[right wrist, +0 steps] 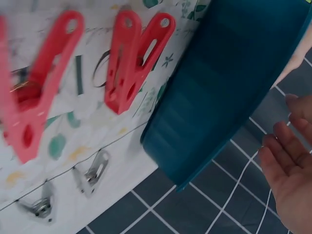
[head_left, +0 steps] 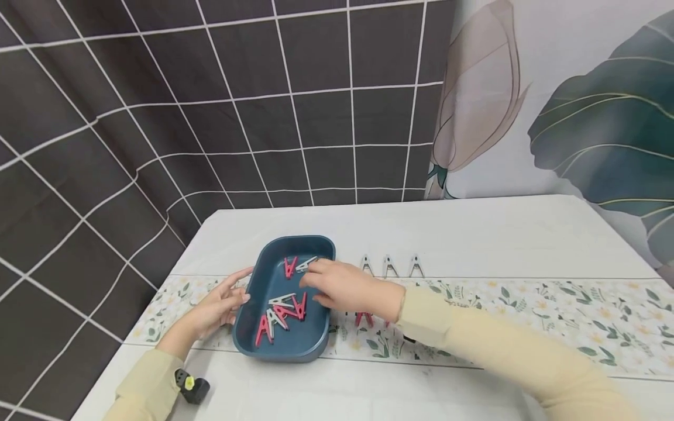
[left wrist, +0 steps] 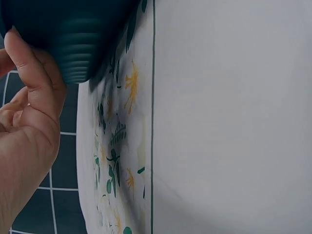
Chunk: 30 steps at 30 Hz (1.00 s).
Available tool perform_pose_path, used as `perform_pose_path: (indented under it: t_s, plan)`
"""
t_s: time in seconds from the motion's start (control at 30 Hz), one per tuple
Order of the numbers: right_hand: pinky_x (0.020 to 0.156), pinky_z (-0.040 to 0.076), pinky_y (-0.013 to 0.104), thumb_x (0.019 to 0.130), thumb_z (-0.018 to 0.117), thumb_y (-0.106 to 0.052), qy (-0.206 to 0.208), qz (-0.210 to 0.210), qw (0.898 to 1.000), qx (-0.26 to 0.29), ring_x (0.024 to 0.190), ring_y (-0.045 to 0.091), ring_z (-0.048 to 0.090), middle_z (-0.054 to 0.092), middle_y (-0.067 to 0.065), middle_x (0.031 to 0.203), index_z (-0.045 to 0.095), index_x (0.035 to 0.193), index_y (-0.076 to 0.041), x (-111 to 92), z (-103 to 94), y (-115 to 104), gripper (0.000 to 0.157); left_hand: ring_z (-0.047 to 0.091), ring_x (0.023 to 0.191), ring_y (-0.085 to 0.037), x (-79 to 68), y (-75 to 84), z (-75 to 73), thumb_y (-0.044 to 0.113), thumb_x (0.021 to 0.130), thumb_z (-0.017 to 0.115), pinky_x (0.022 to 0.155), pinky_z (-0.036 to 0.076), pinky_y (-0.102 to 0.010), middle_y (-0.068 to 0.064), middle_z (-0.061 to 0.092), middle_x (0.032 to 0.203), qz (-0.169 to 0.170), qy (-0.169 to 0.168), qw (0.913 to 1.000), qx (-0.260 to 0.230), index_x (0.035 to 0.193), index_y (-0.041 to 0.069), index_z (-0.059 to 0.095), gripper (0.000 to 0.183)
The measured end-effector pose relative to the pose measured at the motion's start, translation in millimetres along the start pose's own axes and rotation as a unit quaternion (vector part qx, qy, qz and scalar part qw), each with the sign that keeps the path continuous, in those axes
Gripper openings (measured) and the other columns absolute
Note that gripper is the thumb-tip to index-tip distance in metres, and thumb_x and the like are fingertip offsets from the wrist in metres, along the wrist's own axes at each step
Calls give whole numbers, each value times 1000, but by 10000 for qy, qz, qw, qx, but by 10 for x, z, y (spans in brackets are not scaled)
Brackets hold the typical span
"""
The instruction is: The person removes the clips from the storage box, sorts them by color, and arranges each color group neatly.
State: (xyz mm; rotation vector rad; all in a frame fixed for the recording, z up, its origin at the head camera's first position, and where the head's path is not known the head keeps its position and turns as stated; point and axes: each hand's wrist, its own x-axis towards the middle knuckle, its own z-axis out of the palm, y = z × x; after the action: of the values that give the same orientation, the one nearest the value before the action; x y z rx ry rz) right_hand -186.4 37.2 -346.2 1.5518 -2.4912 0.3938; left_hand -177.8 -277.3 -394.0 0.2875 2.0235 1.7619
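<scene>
A dark blue bin (head_left: 244, 334) stands on the table with several red and pale grey clothespins in it, among them a red clothespin (head_left: 290, 267) towards its far end. My left hand (head_left: 213, 307) is at the bin's left side, fingers and thumb against the outer wall. Over the bin's right rim reaches my right hand (head_left: 339, 285), its fingers loosely bent above the inside. A pale grey clothespin (head_left: 304, 265) shows right by those fingertips. In the right wrist view nothing shows between the fingers of that hand.
Three grey clothespins (head_left: 390, 266) stand in a row right of the bin. Nearer, red clothespins (right wrist: 139, 61) stand on the floral strip (head_left: 505, 321), partly covered by the right forearm in the head view. A dark tiled-pattern curtain (head_left: 326, 117) hangs behind the table.
</scene>
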Motion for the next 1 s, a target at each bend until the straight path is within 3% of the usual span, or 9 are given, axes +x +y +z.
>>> perform_pose_path:
  t_s: [0.13,0.27,0.5,0.77,1.0]
  plan:
    - [90,50,25,88,65,-9,-236,-310,9991,-192,100,15,58,63,1,106,65,112,-11,107,96,-41,24,60,73,-3,-27,-52,5,7,97,49,56,53,-19,4,62,111,119,-113,9998,-79,152,17,18,64]
    - [87,50,22,90,61,-6,-439,-447,9971,-421,97,12,57,63,-1,103,66,112,-15,211,176,-45,24,52,66,0,-22,-50,3,7,97,49,54,50,-17,5,61,103,128,-61,9999,1,151,18,20,63]
    - [84,50,20,95,58,-12,-851,-502,9919,-792,96,9,57,63,-4,103,68,111,-19,348,252,-74,21,48,63,0,-5,-23,-3,6,97,48,55,51,-17,9,56,91,88,-55,9999,-50,150,19,22,61]
    - [71,51,21,93,59,-17,-1444,-370,9843,-943,91,7,56,62,-7,97,70,105,-24,424,342,-101,18,54,68,0,13,-15,2,6,97,48,55,51,-18,7,58,95,81,-119,9999,-46,151,18,20,62]
    - [73,52,22,92,62,-15,-1683,-235,9798,-1057,91,8,58,62,-6,97,71,103,-26,477,390,-118,18,57,72,-1,-2,-11,-2,5,97,48,55,52,-17,6,60,100,116,-131,9998,-91,150,22,24,61]
